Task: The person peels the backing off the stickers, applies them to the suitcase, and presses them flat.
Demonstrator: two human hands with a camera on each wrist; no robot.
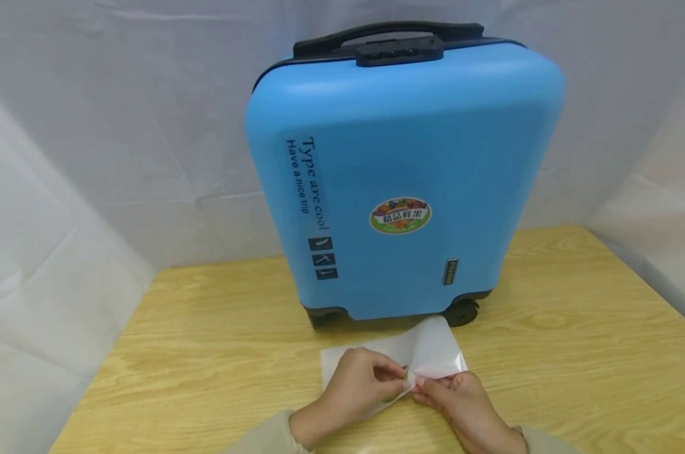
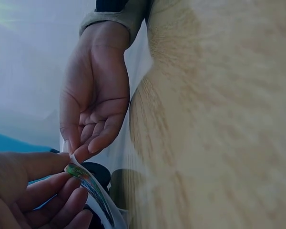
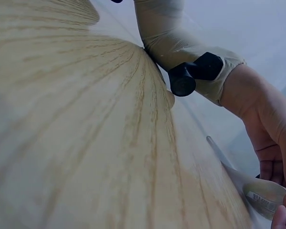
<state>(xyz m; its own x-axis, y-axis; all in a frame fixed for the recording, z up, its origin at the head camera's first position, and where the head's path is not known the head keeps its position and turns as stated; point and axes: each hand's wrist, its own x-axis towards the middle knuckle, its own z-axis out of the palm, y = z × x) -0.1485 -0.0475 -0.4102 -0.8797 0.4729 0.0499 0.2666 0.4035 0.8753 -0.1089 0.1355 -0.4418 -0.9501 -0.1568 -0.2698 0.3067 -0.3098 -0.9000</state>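
A white sticker sheet (image 1: 435, 353) is held up off the wooden table, in front of a blue suitcase (image 1: 410, 151). My left hand (image 1: 356, 384) pinches the edge of a colourful sticker (image 2: 93, 188) at the sheet's near side, thumb against forefinger. Beside it, my right hand (image 1: 461, 400) pinches the white sheet, its fingertips almost touching the left ones. The sheet bends up between the hands. In the right wrist view, the oval sticker (image 3: 264, 196) shows through from behind, below the left hand. Whether part of it is lifted is hidden by the fingers.
The suitcase stands upright on the wooden table (image 1: 206, 353), its black wheel (image 1: 461, 312) just behind the sheet. An oval fruit sticker (image 1: 401, 215) is on its front, with printed lettering (image 1: 308, 183) to the left. White cloth (image 1: 121, 126) hangs behind.
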